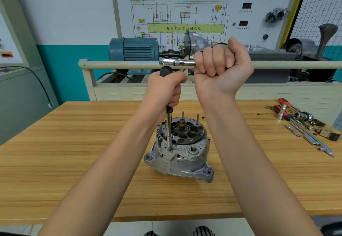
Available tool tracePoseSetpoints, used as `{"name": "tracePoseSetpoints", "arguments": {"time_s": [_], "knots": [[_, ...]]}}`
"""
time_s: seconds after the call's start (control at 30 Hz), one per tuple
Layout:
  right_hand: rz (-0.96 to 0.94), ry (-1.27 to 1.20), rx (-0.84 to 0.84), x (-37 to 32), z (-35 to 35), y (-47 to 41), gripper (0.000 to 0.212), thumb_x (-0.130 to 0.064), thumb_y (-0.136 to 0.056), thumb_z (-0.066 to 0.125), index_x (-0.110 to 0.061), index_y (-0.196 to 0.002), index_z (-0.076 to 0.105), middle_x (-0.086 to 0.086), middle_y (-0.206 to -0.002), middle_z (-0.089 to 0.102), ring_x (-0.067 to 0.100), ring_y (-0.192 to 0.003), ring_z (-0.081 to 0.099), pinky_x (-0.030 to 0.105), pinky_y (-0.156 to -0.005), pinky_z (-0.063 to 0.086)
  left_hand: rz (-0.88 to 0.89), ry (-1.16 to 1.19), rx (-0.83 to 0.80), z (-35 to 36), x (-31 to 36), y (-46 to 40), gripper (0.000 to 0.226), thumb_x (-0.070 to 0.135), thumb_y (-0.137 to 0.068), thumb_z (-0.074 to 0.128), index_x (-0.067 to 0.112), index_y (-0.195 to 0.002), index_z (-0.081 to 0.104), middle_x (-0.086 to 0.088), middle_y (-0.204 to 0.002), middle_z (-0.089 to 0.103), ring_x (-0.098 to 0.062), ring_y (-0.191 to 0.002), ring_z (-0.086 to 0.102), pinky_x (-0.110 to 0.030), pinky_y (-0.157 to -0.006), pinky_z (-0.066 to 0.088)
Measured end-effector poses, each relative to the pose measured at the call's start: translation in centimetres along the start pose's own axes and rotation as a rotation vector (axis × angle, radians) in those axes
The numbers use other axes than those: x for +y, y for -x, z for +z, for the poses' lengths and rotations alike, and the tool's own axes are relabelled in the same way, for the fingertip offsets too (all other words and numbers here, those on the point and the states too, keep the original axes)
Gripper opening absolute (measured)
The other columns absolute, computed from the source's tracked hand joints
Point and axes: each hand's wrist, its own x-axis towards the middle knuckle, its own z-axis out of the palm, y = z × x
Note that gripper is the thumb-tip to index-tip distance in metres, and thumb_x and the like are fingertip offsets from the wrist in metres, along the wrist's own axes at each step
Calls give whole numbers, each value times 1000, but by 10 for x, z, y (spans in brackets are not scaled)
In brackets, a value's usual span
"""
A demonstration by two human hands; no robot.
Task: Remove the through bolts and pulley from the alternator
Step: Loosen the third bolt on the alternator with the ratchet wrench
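Gripping the ratchet handle, right hand; left hand holds the extension upright on the alternator standing on the surface.

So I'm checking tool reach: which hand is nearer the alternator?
Left. The left hand grips the extension bar just above the alternator; the right hand holds the ratchet handle higher up, right of it.

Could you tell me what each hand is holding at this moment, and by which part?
The right hand grips the ratchet by its handle. The left hand grips the upper part of the vertical extension bar, whose tip sits on the alternator.
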Motion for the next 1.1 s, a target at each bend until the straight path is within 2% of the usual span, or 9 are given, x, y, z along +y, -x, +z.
{"name": "tracePoseSetpoints", "arguments": {"time_s": [0.13,0.23,0.47,0.53,0.7,0.83,0.9,1.0,1.1], "knots": [[-277,266,-207,18,13,17,49,-1,-86,39,-19,-40,36,-5,-34,27,9,-34,19,24,-45,18,47,-33,237,7,-5,-1,40,-3,-81,54,19,-58,29,6,-42,24,-10,-37,16,-16,-39,15],[-329,296,-237,20,16,19,43,0,-83,40,-19,-45,37,-4,-35,27,8,-33,21,23,-45,17,66,-36,243,7,-5,-1,42,-4,-81,53,20,-57,28,5,-45,22,-11,-39,15,-17,-40,15],[125,-156,0,-10,-8,-6,48,-13,-81,41,-17,-34,32,-4,-31,22,11,-28,18,21,-39,17,-41,76,-369,-13,0,3,38,10,-83,58,20,-50,42,6,-41,33,-8,-34,26,-18,-37,25],[196,-285,64,-12,-14,-12,48,-12,-81,41,-16,-35,31,-4,-31,22,11,-26,21,21,-37,18,-68,42,-432,-12,1,4,41,13,-81,57,21,-46,37,8,-38,28,-6,-30,22,-16,-35,21],[97,-215,72,-9,-10,-8,48,-12,-82,40,-17,-35,32,-4,-31,22,10,-28,19,20,-37,18,-62,-11,-217,-4,-2,3,54,2,-90,52,24,-45,32,9,-38,23,-6,-30,16,-14,-35,16],[-86,75,-74,2,3,5,61,-7,-94,32,-19,-34,31,-6,-32,22,11,-35,12,24,-41,17,-9,-61,137,5,-6,1,42,-1,-85,54,19,-57,31,7,-41,26,-9,-34,17,-15,-37,17],[-212,197,-154,12,11,14,53,-4,-89,39,-20,-38,33,-5,-33,25,9,-33,16,27,-44,14,24,-82,257,8,-9,0,38,-1,-82,56,18,-59,31,2,-47,25,-12,-39,18,-17,-39,18],[-391,316,-183,21,17,23,41,0,-83,40,-22,-49,37,-5,-35,28,8,-34,22,25,-47,18,35,-88,234,10,-11,2,38,-1,-82,57,17,-60,32,2,-49,26,-12,-41,18,-17,-40,18],[-304,260,-195,15,14,19,47,-2,-85,40,-20,-41,36,-5,-34,27,9,-33,19,25,-45,15,6,-45,31,-1,-6,5,40,-2,-83,56,17,-57,33,7,-41,28,-9,-35,19,-16,-38,19]]}}
